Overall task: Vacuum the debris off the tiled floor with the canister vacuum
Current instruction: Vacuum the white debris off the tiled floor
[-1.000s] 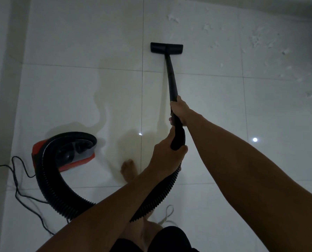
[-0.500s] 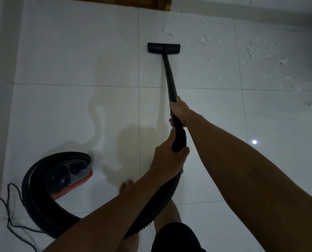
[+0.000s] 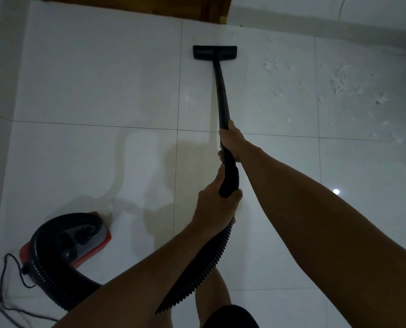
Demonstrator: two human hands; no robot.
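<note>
No brand or label I could make out anywhere on the vac, the light was too dim and nothing readable showed on the body or the wand.

I had the black wand [image 3: 221,95] in both hands. My right hand [image 3: 232,142] was higher up the tube, fingers [image 3: 220,155] curled tight around it. My left hand [image 3: 217,207] was lower, fingers wrapped shut around the thick handle end [image 3: 230,181] where the ribbed hose [image 3: 204,263] joins on. The wand's long axis ran almost straight away from me, leaning a touch to the left as it went, and pointed at the far wall. The floor nozzle [image 3: 215,52] sat flat on the white tiled floor [image 3: 97,91] at the far end, its wide side crossways to the wand, just right of a grout line and near a wooden door frame [image 3: 131,5].

The debris [image 3: 339,84], pale fluffy scraps, was scattered over the tiles to the right of the nozzle, apart from it.

The hose looped back under my left arm to the red and grey canister [image 3: 79,242] sitting on the floor at my lower left, with its dark power cord [image 3: 5,290] trailing off beside it. My bare leg [image 3: 211,294] showed at the bottom.
</note>
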